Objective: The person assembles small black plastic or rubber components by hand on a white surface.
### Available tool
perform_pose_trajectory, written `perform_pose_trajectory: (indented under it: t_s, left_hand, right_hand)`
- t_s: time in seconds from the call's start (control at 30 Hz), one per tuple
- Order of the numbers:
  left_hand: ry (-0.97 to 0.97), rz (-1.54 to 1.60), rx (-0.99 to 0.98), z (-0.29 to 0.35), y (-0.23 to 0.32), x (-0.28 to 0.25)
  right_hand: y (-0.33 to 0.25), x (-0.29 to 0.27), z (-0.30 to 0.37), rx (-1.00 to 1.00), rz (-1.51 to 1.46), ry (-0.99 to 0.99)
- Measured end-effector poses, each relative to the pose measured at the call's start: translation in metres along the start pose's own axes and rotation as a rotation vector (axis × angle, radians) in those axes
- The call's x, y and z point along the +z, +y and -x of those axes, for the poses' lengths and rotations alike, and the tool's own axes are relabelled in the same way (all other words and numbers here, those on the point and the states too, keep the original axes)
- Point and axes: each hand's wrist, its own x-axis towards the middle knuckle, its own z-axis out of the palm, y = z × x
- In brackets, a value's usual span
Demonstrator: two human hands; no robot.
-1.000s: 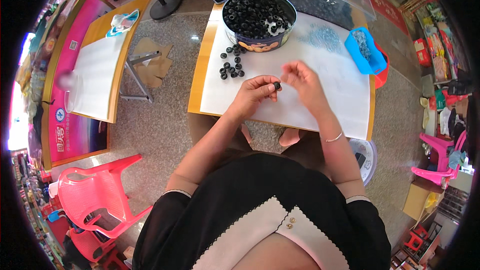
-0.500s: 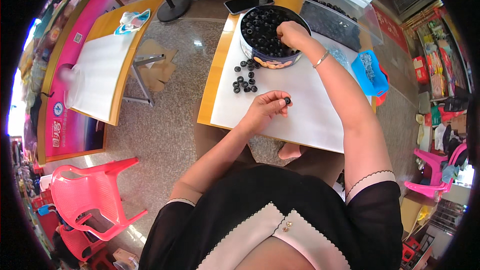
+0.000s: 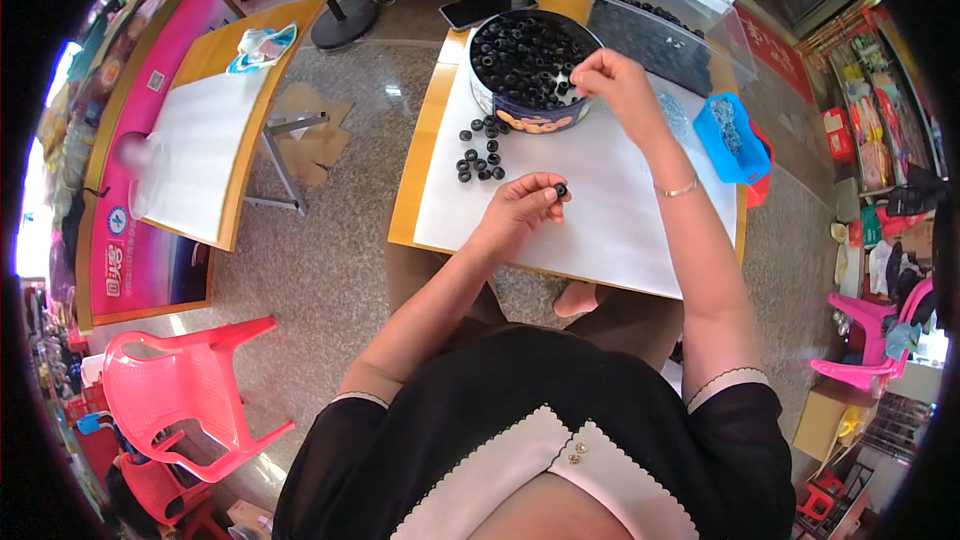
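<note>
My left hand (image 3: pixel 512 212) is closed in a pinch over the near part of the white-covered table. Between its thumb and fingers sits a small round black piece (image 3: pixel 561 190) that looks like a bead. My right hand (image 3: pixel 622 90) hovers at the right rim of a round tin (image 3: pixel 545 121) with its fingertips pressed together; whatever they may hold is hidden. Black beads (image 3: pixel 525 45) fill most of the tin, and a pale patch of its bottom shows on the right. Left of my left hand, several loose black beads (image 3: pixel 481 163) lie on the white sheet (image 3: pixel 600 230).
A phone (image 3: pixel 488 6) lies behind the tin. To the right are a blue basket (image 3: pixel 733 140) of small clear pieces and a clear lidded box (image 3: pixel 650 40) holding dark pieces. A second table (image 3: pixel 200 140) and a pink chair (image 3: pixel 180 390) stand on the left.
My right hand has come up out of the beads to the tin's right edge. My left hand still pinches its bead, and the whole view has shifted slightly.
</note>
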Motion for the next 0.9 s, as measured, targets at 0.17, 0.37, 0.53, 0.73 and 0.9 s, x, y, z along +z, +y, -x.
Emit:
perform_pose_trajectory:
  t_s: [0.17,0.37,0.53,0.73,0.9]
  left_hand:
    - [-0.003,0.016,0.008,-0.001,-0.001,0.0]
    - [0.004,-0.024,0.015,-0.001,-0.002,-0.003]
    - [-0.016,-0.011,0.024,-0.002,-0.002,-0.004]
    - [-0.03,0.012,0.014,-0.001,-0.002,-0.004]
    - [-0.009,0.043,0.021,0.0,-0.004,-0.004]
  right_hand:
    - [0.023,0.001,0.029,-0.031,0.015,0.19]
    - [-0.004,0.016,-0.001,-0.218,0.404,0.091]
    - [-0.015,0.047,-0.029,-0.042,0.709,-0.179]
    - [-0.002,0.059,-0.04,-0.041,0.785,-0.233]
    - [-0.02,0.032,-0.013,-0.024,0.062,-0.065]
